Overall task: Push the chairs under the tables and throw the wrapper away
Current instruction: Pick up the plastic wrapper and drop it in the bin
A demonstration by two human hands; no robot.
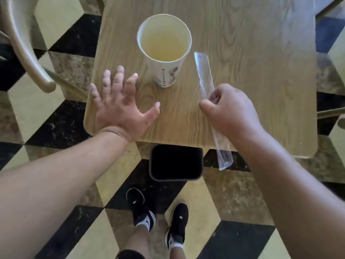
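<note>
A long clear plastic wrapper (pixel 204 71) is pinched in my right hand (pixel 229 111) above the wooden table (pixel 252 62); its lower end hangs past the table's near edge. My left hand (pixel 121 105) lies flat on the table's near left corner with its fingers spread, holding nothing. A black bin (pixel 175 161) with a dark open mouth stands on the floor under the table's near edge, between my hands. A beige chair (pixel 20 43) curves in at the far left, apart from the table. Part of another chair (pixel 332 111) shows at the right edge.
A white paper cup (pixel 164 51) with pale yellow drink stands on the table, between my hands and a little further away. The floor has black, cream and brown tiles. My two feet in black shoes (pixel 158 217) stand just before the bin.
</note>
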